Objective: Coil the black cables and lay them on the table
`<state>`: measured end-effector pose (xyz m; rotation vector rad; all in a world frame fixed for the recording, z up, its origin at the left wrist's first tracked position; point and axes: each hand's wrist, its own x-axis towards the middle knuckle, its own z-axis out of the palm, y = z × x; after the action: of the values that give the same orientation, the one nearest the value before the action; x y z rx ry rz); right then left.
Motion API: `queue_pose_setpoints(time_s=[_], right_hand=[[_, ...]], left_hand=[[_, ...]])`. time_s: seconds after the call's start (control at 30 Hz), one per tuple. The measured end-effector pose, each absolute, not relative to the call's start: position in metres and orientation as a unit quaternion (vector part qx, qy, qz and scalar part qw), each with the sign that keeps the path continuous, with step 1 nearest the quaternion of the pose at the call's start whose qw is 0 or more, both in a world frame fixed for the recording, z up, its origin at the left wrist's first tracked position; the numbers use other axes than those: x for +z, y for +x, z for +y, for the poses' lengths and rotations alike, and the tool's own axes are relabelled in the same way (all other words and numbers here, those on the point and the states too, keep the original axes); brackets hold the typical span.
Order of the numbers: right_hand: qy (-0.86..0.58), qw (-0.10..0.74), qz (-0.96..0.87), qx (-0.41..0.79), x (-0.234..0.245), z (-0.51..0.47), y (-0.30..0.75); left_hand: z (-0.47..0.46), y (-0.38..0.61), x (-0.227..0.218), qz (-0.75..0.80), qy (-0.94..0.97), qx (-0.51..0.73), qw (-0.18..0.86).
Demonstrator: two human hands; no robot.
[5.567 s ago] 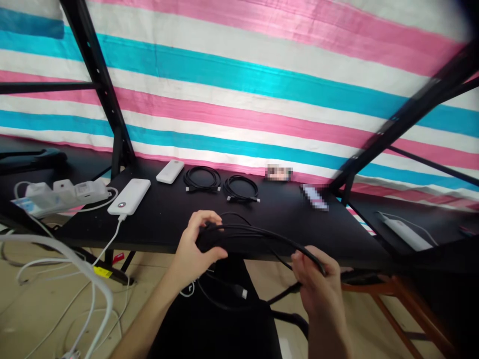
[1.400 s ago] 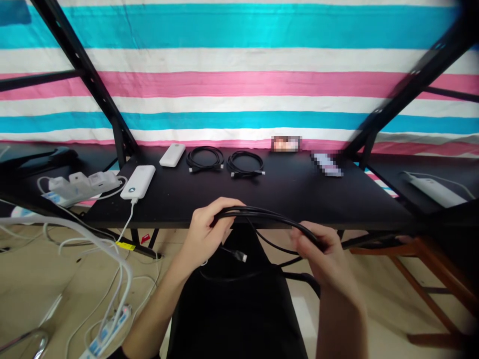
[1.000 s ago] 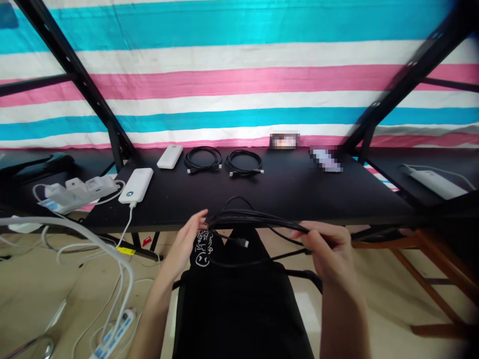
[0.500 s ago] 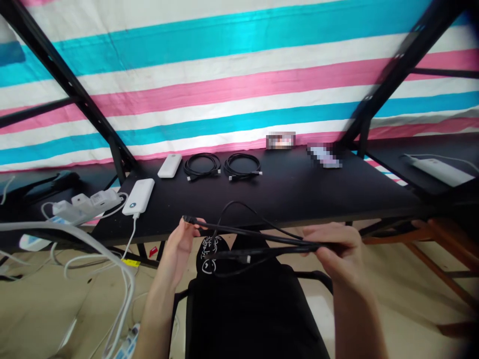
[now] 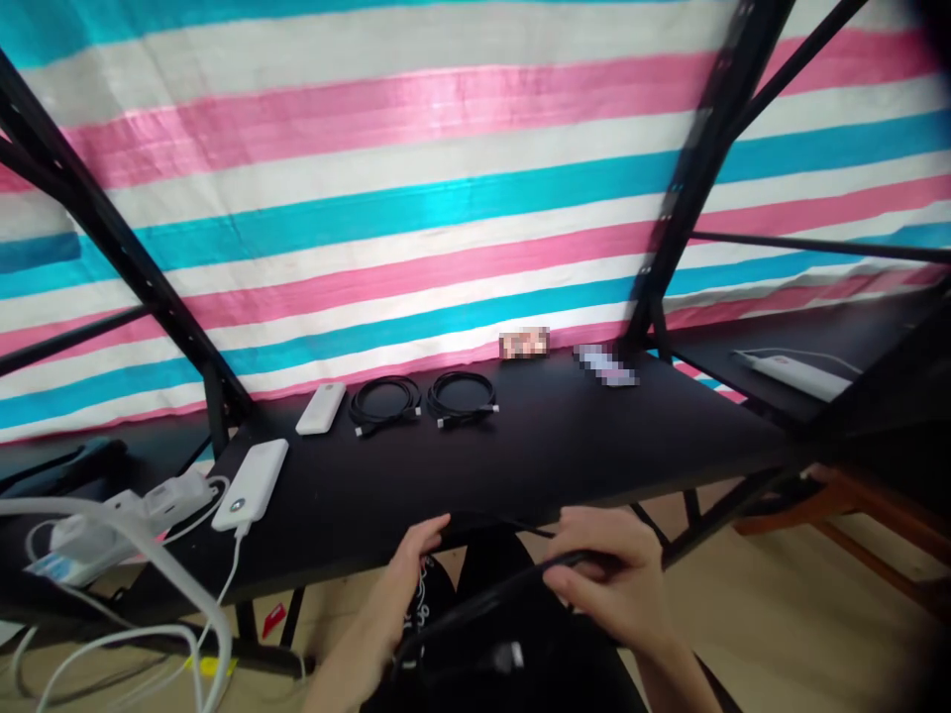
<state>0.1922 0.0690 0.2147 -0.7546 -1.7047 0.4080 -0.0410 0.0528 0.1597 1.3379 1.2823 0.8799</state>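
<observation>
My right hand is closed around a bundle of black cable just below the front edge of the black table. My left hand pinches the same cable at its left part, fingers curled near the table edge. A loop of the cable rises onto the table edge between my hands, and a plug end hangs low over my dark lap. Two coiled black cables lie side by side at the back of the table.
A small white power bank lies left of the coils. A larger one with a white lead sits at the table's left end beside a white power strip. Black frame posts stand at both sides. Another strip lies far right.
The camera has tilted up and my hands have dropped low in view and drawn closer together. The cable, stretched out between them half a second ago, is now gathered in my right hand.
</observation>
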Motion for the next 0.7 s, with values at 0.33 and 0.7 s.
queue_pose_setpoints(time_s=[0.33, 0.7], right_hand=[[-0.293, 0.605, -0.731, 0.121, 0.217, 0.069, 0.201], [-0.285, 0.510, -0.782, 0.219, 0.198, 0.064, 0.217]], left_hand=[[0.055, -0.032, 0.139, 0.487, 0.547, 0.321, 0.601], [0.049, -0.048, 0.183, 0.538, 0.633, 0.402, 0.385]])
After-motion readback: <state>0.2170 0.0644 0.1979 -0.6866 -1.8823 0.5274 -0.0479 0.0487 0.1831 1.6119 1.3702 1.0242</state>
